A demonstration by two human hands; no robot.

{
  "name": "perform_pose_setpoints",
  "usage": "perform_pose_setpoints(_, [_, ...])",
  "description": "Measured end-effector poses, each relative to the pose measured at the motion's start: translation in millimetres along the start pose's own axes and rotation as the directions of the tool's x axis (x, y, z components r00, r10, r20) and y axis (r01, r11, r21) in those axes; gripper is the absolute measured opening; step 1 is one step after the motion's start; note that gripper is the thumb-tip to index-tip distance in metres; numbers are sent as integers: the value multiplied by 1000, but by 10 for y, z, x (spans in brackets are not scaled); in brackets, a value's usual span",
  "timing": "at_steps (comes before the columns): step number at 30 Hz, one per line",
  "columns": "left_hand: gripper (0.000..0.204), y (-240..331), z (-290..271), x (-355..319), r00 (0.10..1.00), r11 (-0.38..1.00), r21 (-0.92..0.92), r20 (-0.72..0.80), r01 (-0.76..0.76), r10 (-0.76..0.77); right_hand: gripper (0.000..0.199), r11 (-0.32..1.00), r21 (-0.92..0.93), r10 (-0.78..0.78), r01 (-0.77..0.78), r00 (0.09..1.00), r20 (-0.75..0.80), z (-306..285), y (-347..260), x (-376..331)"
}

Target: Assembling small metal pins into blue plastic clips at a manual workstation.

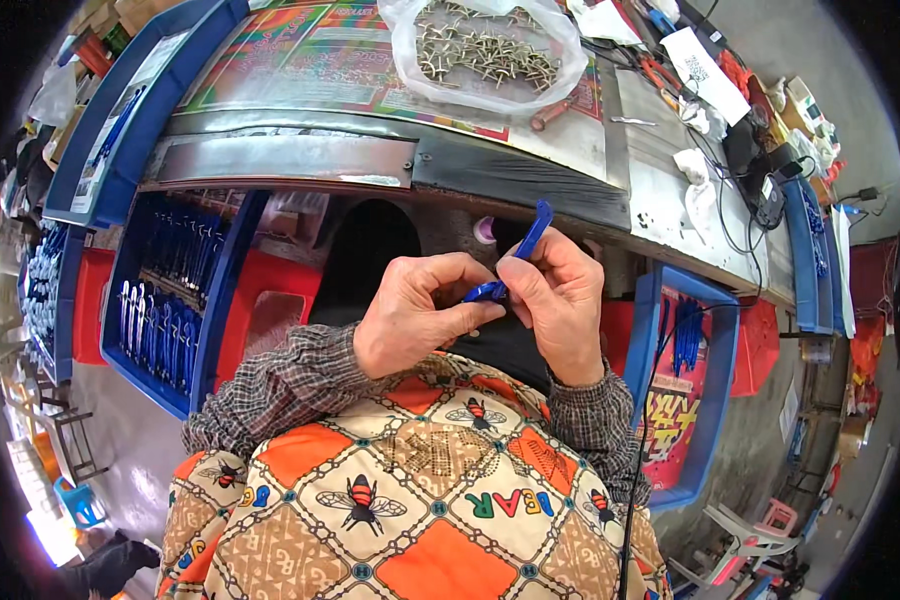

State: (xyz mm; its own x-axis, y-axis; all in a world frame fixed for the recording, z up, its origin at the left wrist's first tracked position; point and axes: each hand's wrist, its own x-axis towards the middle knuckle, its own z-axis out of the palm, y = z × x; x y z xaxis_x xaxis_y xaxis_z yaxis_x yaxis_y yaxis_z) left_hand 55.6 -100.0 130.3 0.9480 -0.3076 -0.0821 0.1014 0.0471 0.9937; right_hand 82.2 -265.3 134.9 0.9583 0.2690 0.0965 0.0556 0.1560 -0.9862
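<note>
My left hand (410,308) and my right hand (567,305) meet in front of my lap, just below the table's front edge. Between them is a slim blue piece (537,228), perhaps a handle or lever, whose upper end sticks up past my right fingers. My right thumb and fingers are pinched around its middle. A blue end (483,292) shows at the fingertips of my left hand, which are closed on it. Whether both blue parts are one object is hidden by my fingers.
A clear plastic bag (405,75) of small T-shaped metal pins lies on the table (370,140). Left of my lap stands a blue bin (202,330) of blue-handled pieces; another blue bin (705,440) with similar pieces is at right. Cables and tools crowd the right tabletop. A black cord (634,480) hangs past my right sleeve.
</note>
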Motion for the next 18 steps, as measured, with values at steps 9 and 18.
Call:
perform_pose_setpoints(9, [14,46,-55,-21,999,994,-110,-27,25,-29,15,988,-146,-56,48,997,-51,72,95,20])
perform_pose_setpoints(18, [16,-36,-156,-1,973,985,-156,-227,-70,33,17,657,-632,-329,411,910,250,167,104,-108])
